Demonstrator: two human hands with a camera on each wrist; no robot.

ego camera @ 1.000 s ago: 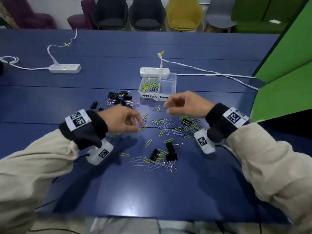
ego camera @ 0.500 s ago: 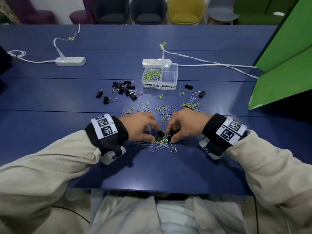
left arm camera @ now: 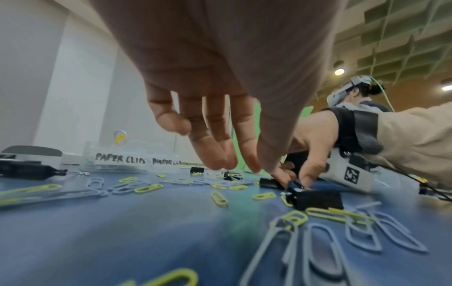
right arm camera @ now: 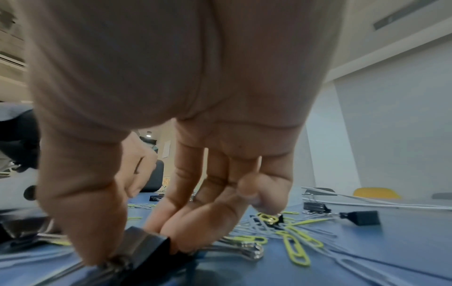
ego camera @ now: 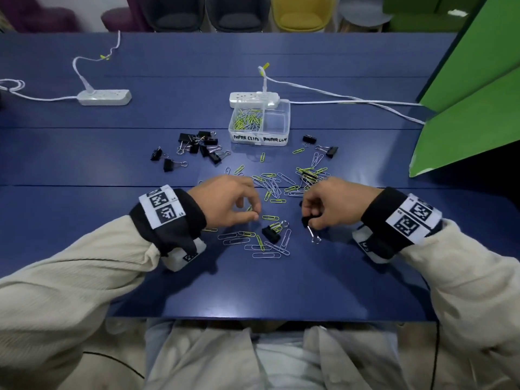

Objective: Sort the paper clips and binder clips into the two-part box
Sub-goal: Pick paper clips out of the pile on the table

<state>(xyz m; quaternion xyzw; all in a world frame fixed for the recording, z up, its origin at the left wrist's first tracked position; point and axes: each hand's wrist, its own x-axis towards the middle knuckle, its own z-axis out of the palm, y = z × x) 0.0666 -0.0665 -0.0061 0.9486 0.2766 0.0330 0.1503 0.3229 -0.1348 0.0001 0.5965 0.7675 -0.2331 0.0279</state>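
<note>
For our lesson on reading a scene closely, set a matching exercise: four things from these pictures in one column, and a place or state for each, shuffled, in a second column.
Column 1
1. left part of the box
2. right part of the box
3. binder clip with wire handles hanging down
4. white power strip

Column 2
A. pinched in the right hand
B. holds green and silver paper clips
C. far left on the blue table
D. nothing visible inside

Pairs: 1-B, 2-D, 3-A, 4-C
</note>
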